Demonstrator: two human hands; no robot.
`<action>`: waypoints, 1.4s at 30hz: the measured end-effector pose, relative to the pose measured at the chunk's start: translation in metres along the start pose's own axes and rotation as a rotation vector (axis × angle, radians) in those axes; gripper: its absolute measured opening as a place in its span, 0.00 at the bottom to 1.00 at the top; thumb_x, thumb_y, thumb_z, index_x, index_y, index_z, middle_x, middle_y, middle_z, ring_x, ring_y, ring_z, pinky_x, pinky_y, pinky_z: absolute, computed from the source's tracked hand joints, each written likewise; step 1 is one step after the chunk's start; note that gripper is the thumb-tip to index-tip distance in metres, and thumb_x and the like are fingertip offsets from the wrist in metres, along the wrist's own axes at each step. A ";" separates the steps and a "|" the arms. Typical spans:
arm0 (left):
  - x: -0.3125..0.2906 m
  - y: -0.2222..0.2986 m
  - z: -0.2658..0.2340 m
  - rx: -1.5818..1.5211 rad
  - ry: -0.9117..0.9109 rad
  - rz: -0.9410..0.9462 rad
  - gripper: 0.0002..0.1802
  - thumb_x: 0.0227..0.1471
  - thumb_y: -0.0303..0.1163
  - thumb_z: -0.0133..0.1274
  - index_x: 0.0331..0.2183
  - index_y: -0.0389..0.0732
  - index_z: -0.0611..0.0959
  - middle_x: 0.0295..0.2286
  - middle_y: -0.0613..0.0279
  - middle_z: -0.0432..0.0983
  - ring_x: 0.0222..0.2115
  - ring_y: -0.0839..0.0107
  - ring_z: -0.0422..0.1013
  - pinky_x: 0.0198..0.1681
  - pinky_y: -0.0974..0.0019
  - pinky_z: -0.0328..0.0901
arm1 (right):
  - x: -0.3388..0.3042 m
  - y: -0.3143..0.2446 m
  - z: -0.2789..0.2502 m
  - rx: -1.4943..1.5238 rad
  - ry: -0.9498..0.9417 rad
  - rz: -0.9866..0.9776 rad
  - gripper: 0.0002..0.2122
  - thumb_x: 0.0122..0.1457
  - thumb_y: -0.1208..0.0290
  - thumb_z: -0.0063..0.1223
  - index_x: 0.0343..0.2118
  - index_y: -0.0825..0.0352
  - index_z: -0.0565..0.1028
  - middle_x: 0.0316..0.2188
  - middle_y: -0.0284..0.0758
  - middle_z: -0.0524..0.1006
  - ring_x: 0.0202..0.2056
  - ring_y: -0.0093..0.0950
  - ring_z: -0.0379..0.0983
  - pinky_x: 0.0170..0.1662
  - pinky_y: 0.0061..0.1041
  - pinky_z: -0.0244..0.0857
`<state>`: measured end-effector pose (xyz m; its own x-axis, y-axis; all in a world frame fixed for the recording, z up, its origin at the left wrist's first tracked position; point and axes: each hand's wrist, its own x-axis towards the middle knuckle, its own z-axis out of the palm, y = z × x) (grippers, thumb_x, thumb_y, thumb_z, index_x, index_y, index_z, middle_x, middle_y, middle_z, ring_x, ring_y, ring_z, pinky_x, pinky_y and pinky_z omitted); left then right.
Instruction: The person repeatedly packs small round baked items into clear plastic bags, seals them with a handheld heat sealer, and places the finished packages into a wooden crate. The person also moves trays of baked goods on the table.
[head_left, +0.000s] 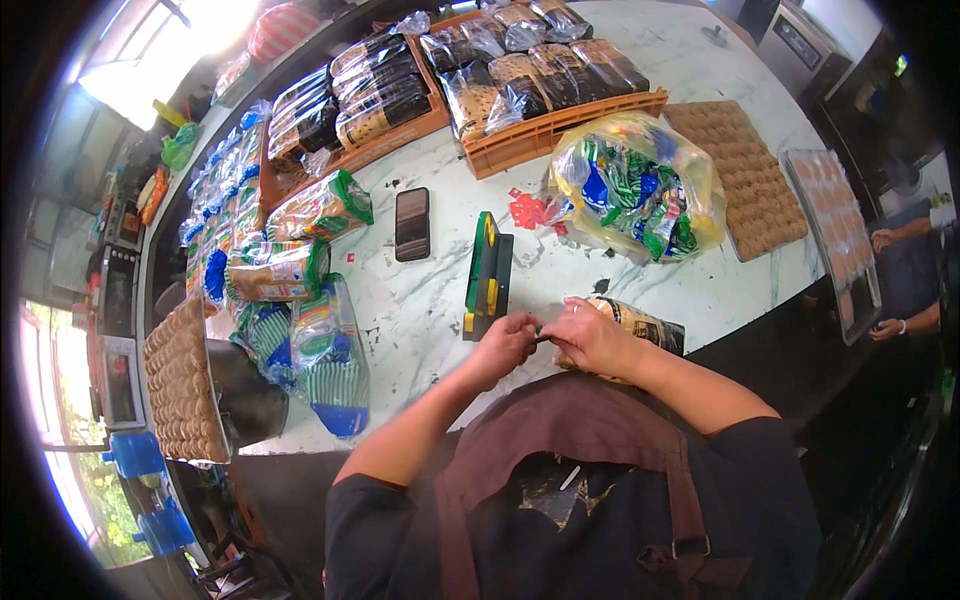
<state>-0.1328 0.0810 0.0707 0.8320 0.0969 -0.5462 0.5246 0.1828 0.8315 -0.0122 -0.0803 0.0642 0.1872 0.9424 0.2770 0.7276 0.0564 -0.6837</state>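
Note:
My left hand [508,345] and my right hand [595,340] meet at the table's near edge, both with fingers pinched. Between their fingertips shows a narrow dark piece with a bit of green, which looks like the gathered neck of a black-and-gold bread bag [645,325]. That bag lies on its side at my right hand, partly covered by the hand and forearm. Just beyond my left hand stands a green and yellow bag-neck tape sealer [485,280], touched by neither hand.
Bagged loaves [300,250] and empty-looking bags [330,350] lie left, near a phone [412,225]. Orange crates [560,135] of packed bread stand at the back. Right are a clear sack of wrappers [640,190], a tray of rolls [740,175] and another person's hands [885,330] by a rack [835,230].

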 end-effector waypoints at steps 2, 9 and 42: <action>-0.009 0.002 -0.001 0.191 0.069 0.200 0.10 0.56 0.26 0.43 0.41 0.39 0.73 0.23 0.64 0.67 0.23 0.75 0.65 0.26 0.69 0.58 | 0.006 0.006 0.000 0.088 -0.078 0.109 0.08 0.51 0.78 0.55 0.36 0.66 0.77 0.26 0.40 0.77 0.35 0.41 0.73 0.46 0.35 0.64; -0.022 0.011 -0.027 1.467 0.007 1.048 0.18 0.42 0.26 0.52 0.40 0.48 0.76 0.25 0.68 0.68 0.29 0.67 0.70 0.36 0.63 0.61 | 0.035 0.021 -0.009 0.480 -0.570 0.326 0.07 0.58 0.77 0.53 0.39 0.68 0.75 0.29 0.38 0.77 0.32 0.25 0.69 0.41 0.27 0.65; 0.041 -0.062 -0.119 0.598 0.353 0.068 0.07 0.43 0.28 0.57 0.27 0.37 0.84 0.25 0.47 0.79 0.28 0.55 0.76 0.33 0.59 0.69 | 0.090 0.026 0.107 -0.162 -0.180 0.544 0.04 0.47 0.73 0.56 0.24 0.68 0.78 0.27 0.46 0.79 0.32 0.44 0.77 0.47 0.43 0.67</action>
<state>-0.1531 0.1897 -0.0152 0.8115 0.4196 -0.4068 0.5667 -0.3953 0.7229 -0.0471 0.0415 -0.0006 0.4565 0.8640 -0.2125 0.6527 -0.4875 -0.5800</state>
